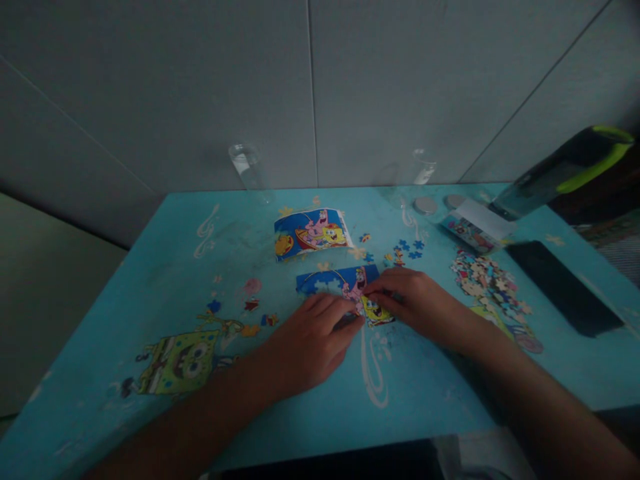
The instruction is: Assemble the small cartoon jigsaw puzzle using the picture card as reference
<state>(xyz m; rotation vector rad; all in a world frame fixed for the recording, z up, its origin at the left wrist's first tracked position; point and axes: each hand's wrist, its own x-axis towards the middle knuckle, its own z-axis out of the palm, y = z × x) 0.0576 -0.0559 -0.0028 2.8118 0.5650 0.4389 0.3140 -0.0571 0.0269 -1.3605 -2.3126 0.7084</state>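
At the puzzle (355, 281), the left hand (325, 333) curls narrowly by its lower edge, the right hand (413, 291) narrows over its right, grips unclear, open worktop (320, 417) below.

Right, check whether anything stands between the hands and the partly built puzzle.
Nothing visible does: the left hand and right hand are both at the partly built puzzle. The picture sheet and loose blue pieces lie beyond, not in between.
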